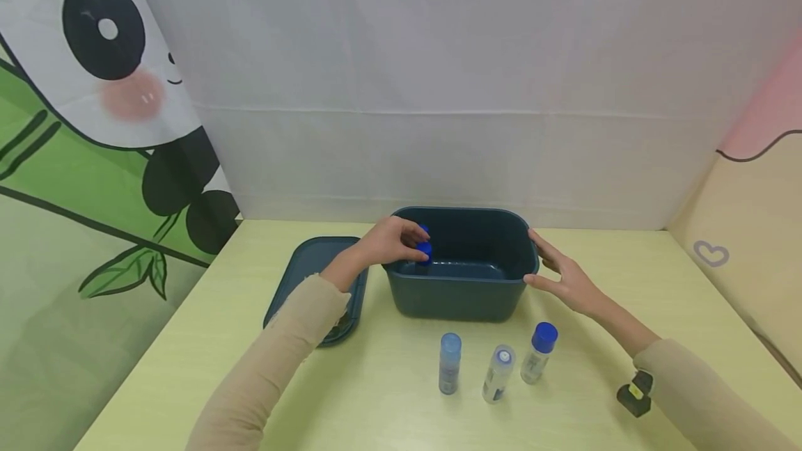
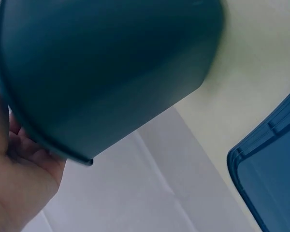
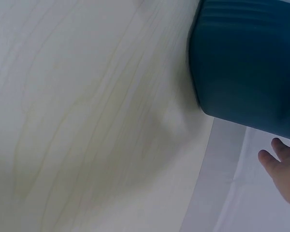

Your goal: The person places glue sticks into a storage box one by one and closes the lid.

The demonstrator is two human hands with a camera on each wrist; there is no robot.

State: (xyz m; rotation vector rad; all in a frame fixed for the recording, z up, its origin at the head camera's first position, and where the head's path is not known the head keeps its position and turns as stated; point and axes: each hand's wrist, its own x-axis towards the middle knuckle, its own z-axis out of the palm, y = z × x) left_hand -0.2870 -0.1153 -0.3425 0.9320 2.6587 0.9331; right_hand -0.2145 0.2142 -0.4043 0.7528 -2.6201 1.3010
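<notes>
Left hand (image 1: 393, 241) pinches a blue-capped bottle (image 1: 424, 252), dark bin (image 1: 456, 300) right under those fingers; right hand (image 1: 569, 282) is loosely spread, fingertips just touching the bin.

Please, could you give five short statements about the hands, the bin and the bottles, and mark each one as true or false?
1. Three bottles are on the table, on the near side of the bin. True.
2. The left hand pinches a blue cap at the bin. True.
3. The right hand is holding a bottle. False: the right hand is at the bin's right rim.
4. The flat tray covers the bin. False: the flat tray lies left of the bin, which is open.
5. All three table bottles have dark blue tops. False: only the rightmost does.
</notes>
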